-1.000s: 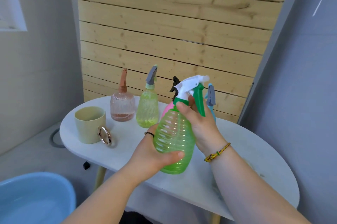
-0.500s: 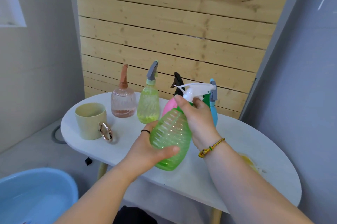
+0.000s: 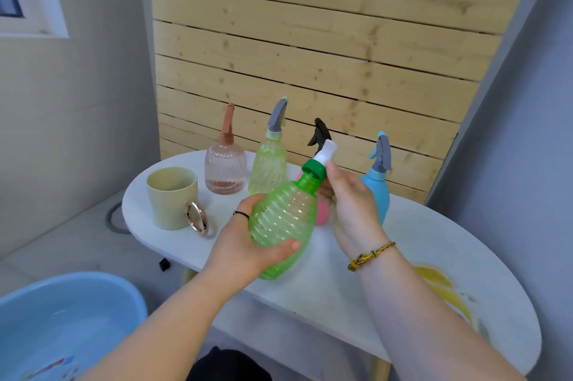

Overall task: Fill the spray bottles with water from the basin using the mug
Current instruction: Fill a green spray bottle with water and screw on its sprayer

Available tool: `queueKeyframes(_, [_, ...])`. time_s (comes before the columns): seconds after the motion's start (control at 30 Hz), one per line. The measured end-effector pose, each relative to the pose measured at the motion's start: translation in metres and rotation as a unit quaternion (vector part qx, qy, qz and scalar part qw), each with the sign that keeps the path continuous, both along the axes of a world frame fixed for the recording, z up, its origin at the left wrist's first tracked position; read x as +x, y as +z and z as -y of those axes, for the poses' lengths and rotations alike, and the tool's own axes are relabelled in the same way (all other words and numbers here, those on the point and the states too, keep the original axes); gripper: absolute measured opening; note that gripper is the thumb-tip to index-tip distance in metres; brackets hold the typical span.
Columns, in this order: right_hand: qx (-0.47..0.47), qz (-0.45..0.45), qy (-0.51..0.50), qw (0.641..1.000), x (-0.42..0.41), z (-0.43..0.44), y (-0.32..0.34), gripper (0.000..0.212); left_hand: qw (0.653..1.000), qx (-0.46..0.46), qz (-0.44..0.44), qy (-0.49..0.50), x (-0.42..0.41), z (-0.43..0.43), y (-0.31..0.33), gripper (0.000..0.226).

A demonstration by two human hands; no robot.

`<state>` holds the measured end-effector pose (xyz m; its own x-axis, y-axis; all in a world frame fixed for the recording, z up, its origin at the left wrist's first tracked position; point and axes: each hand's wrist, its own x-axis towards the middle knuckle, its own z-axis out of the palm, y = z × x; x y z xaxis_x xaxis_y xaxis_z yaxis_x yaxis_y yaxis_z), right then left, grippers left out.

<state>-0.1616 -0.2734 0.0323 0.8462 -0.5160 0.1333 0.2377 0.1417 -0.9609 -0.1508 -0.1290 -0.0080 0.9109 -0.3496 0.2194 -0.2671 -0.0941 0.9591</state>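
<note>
The left hand (image 3: 245, 244) grips the belly of the green bottle (image 3: 283, 225), fingers wrapped round it. It holds the bottle tilted above the tabletop (image 3: 325, 287), neck pointing toward 1 o'clock. The right hand (image 3: 350, 207) has its fingers closed on the spray head (image 3: 319, 163) at that neck. The mug (image 3: 172, 197) stands on the tabletop at 9 o'clock from the bottle. The basin (image 3: 62, 318) sits on the floor at 7 o'clock. The other bottles (image 3: 268, 169) stand in a row behind, from 11 to 2 o'clock.
</note>
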Motion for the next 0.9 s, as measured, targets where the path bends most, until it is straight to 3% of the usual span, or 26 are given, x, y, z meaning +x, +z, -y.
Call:
queueKeyframes(0.2, [-0.057,0.017,0.123,0.991,-0.007,-0.005,0.007,0.016,0.999,0.044,0.029,0.007,0.0,-0.007,-0.003,0.076])
queueKeyframes(0.3, [-0.088,0.005,0.082,0.993,-0.007,-0.006,0.01,0.007,0.996,0.083,0.04,0.004,0.0,-0.011,-0.005,0.087])
queueKeyframes(0.43, [-0.06,0.025,0.032,0.997,-0.006,0.006,0.025,0.027,0.989,0.14,0.044,0.014,0.004,-0.026,-0.01,0.107])
queueKeyframes(0.63, [0.012,0.112,0.016,0.993,-0.013,0.034,0.054,0.014,0.981,0.188,0.028,0.045,0.011,-0.055,-0.015,0.077])
queueKeyframes(0.7, [-0.069,0.093,-0.023,0.993,-0.016,0.041,0.057,0.011,0.98,0.188,0.02,0.056,0.014,-0.064,-0.016,0.082])
queueKeyframes(0.77, [-0.218,0.025,-0.041,0.975,-0.018,0.042,0.054,0.01,0.984,0.166,0.008,0.059,0.015,-0.071,-0.015,0.091])
queueKeyframes(0.83, [-0.334,-0.055,0.01,0.941,-0.017,0.036,0.043,0.021,0.988,0.129,-0.003,0.082,0.014,-0.078,-0.012,0.086])
queueKeyframes(0.9, [-0.454,-0.146,0.042,0.878,-0.011,0.029,0.025,0.025,0.989,0.108,-0.016,0.102,0.013,-0.085,-0.01,0.086])
